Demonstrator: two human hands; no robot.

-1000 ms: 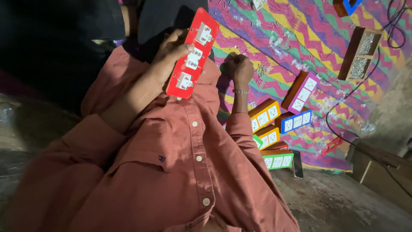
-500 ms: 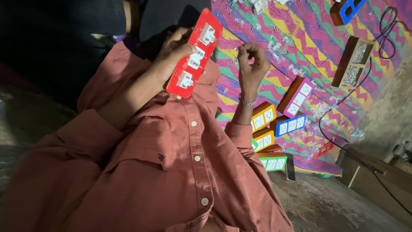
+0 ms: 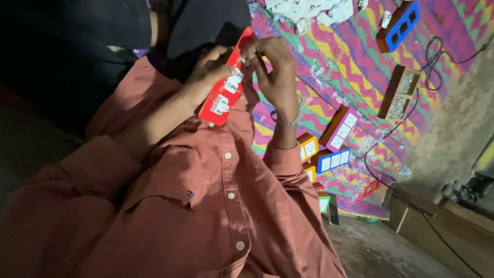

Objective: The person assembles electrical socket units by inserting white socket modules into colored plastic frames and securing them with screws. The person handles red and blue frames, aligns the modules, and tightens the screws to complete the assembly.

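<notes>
In the head view, your left hand (image 3: 208, 77) wraps around the back edge of a long red plastic switch plate (image 3: 226, 85), fingers curled close together and gripping it so that it stands tilted in front of your chest. Your right hand (image 3: 275, 72) meets the plate from the other side, thumb and forefinger pinched on a small white socket insert (image 3: 237, 77) near the middle of the plate, the other fingers bent loosely behind. You can count two white inserts on the red face: the pinched one and a second (image 3: 221, 105) lower down. A thin metal bracelet (image 3: 284, 122) circles your right wrist, and your rust-coloured buttoned shirt (image 3: 206, 206) fills the lower frame. Beyond your hands lies a woven mat (image 3: 350, 67) in zigzag stripes of pink, yellow, green and purple. On it you have several box-shaped boards with coloured faces: a blue-faced one with three openings (image 3: 399, 25), a brown wooden one (image 3: 397, 92), a purple one (image 3: 339, 126), an orange one (image 3: 307, 146) and a blue one (image 3: 334, 159). A heap of loose white parts (image 3: 309, 9) sits at the top edge.
</notes>
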